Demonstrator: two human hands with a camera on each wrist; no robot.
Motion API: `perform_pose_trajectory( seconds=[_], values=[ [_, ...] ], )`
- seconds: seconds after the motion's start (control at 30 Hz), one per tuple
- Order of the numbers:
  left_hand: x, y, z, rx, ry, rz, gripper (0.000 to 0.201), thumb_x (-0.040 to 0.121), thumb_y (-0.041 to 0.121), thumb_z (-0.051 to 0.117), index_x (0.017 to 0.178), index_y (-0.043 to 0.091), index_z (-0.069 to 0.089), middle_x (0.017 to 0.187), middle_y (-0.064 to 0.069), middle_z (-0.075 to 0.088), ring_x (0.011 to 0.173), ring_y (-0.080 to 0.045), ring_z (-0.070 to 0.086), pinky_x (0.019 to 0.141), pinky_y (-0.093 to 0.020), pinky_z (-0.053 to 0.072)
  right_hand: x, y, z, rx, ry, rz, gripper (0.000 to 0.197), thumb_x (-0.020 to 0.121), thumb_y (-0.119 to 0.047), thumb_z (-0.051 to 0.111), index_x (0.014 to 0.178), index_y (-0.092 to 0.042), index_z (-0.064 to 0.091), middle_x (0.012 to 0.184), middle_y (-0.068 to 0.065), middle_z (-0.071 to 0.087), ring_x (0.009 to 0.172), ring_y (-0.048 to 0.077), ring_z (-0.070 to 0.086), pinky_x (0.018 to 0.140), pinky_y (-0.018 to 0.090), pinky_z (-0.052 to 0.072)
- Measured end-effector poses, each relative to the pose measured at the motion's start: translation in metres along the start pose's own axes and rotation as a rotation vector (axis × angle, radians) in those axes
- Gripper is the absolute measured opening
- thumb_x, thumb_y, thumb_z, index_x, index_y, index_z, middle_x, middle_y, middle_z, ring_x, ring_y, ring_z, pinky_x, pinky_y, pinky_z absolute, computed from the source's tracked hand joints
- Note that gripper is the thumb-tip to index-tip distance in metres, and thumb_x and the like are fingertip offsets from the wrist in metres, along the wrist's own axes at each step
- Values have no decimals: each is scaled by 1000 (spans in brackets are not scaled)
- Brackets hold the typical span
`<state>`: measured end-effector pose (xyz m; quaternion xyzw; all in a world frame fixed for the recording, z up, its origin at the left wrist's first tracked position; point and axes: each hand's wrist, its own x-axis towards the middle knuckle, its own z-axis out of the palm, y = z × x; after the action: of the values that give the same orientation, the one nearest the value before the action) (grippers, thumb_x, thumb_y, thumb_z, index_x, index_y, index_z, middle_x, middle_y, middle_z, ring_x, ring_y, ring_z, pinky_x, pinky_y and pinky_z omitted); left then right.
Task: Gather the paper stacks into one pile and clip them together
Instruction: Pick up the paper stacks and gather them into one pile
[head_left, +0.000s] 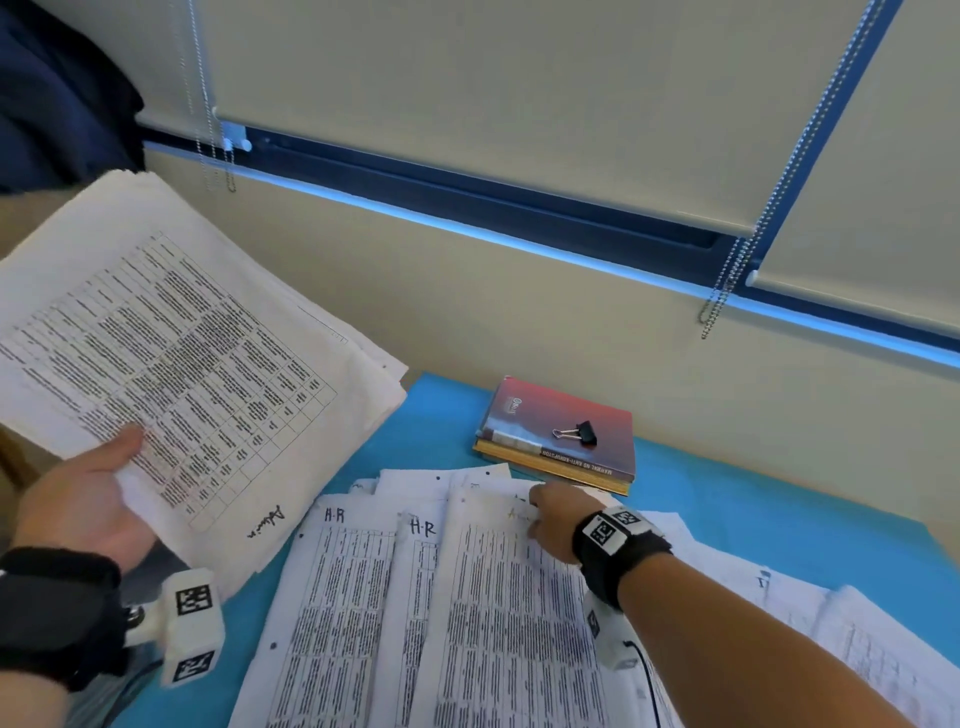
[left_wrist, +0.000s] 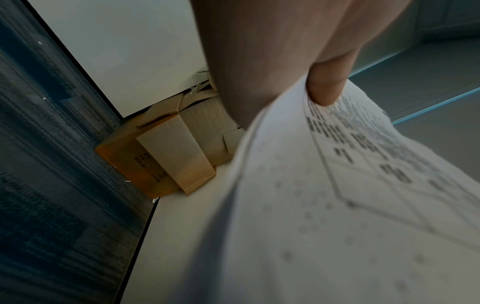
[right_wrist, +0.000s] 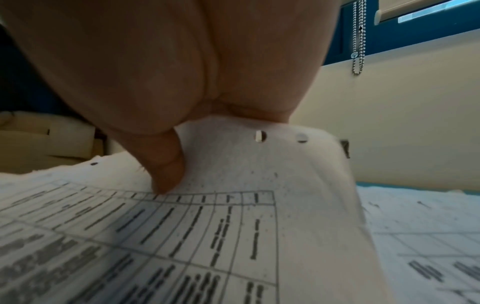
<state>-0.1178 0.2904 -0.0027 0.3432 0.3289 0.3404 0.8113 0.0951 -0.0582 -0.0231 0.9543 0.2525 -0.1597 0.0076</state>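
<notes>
Fingers of the left hand (head_left: 88, 499) curl under a thick paper stack (head_left: 182, 364) with the thumb (left_wrist: 326, 88) pressed on top, holding it tilted in the air, left of the blue surface (head_left: 753, 493). The right hand (head_left: 556, 519) pinches the top edge of a punched sheet (right_wrist: 246, 174), thumb (right_wrist: 166, 170) on its printed face, lifting it off the loose papers (head_left: 363, 613) fanned over the surface. A black binder clip (head_left: 579, 433) lies on a red book (head_left: 561, 426) near the wall.
</notes>
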Motion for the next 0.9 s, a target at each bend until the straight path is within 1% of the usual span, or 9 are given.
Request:
perform_pose_trajectory(
  seconds=[0.1, 0.2, 0.27, 0.47, 0.53, 0.6, 0.67, 0.8, 0.9],
  values=[
    [6, 9, -11, -20, -23, -1, 9, 99, 31, 48, 96, 28, 56, 128, 5, 57, 87, -6, 61, 77, -27, 50, 7, -7, 9, -86, -7, 16, 57, 82, -38, 62, 134, -22, 46, 132, 3, 51, 116, 27, 53, 96, 43, 47],
    [10, 16, -15, 5, 23, 55, 9, 99, 34, 47, 95, 29, 55, 148, 4, 46, 99, -6, 62, 73, -24, 50, 11, -19, 14, -23, -25, -56, 82, 70, -63, 69, 137, -24, 41, 135, -1, 52, 119, 25, 53, 99, 43, 44],
    [7, 25, -17, 33, 29, 72, 10, 99, 35, 47, 95, 29, 54, 151, 3, 45, 92, -2, 60, 68, -22, 51, 14, -28, 16, -33, -46, -79, 92, 65, -69, 71, 138, -24, 40, 133, 0, 55, 118, 26, 54, 101, 44, 42],
    [-11, 49, -14, 137, 30, 170, 12, 101, 29, 46, 103, 24, 57, 148, -5, 48, 78, -2, 60, 63, -19, 53, 18, -38, 13, -87, -44, -42, 78, 65, -56, 79, 127, -23, 46, 120, 2, 63, 107, 26, 60, 93, 43, 47],
    [-16, 54, -12, 120, 13, 215, 32, 100, 28, 46, 129, 16, 55, 132, -3, 57, 78, -3, 61, 58, -18, 54, 14, -35, 8, -91, -40, -46, 65, 72, -45, 78, 126, -21, 50, 122, 3, 62, 109, 26, 60, 93, 41, 49],
    [-22, 61, -8, 112, 12, 247, 47, 98, 28, 49, 143, 12, 46, 133, -5, 58, 82, -6, 63, 60, -21, 55, 10, -29, 2, -84, -37, -51, 53, 78, -37, 75, 124, -18, 56, 121, 4, 63, 110, 25, 60, 93, 38, 50],
    [-32, 64, -2, 100, 21, 266, 50, 97, 28, 50, 144, 11, 45, 146, -10, 51, 85, -9, 63, 69, -26, 54, 6, -21, -2, -75, -25, -52, 44, 82, -29, 72, 122, -17, 58, 119, 4, 64, 107, 23, 60, 92, 35, 51],
    [-61, 63, 8, 109, -2, 250, 49, 98, 27, 49, 144, 10, 45, 150, -12, 48, 86, -11, 62, 71, -29, 50, -5, 0, -5, -70, -6, -37, 36, 85, -17, 66, 120, -17, 59, 120, 5, 64, 108, 24, 60, 90, 33, 49],
    [-83, 54, 4, 106, 7, 218, 50, 99, 27, 46, 145, 9, 43, 152, -14, 45, 83, -11, 60, 69, -29, 48, -13, 12, -4, -57, -82, -13, 52, 85, -14, 64, 135, -16, 51, 136, 7, 56, 125, 27, 52, 103, 37, 44]
  ],
)
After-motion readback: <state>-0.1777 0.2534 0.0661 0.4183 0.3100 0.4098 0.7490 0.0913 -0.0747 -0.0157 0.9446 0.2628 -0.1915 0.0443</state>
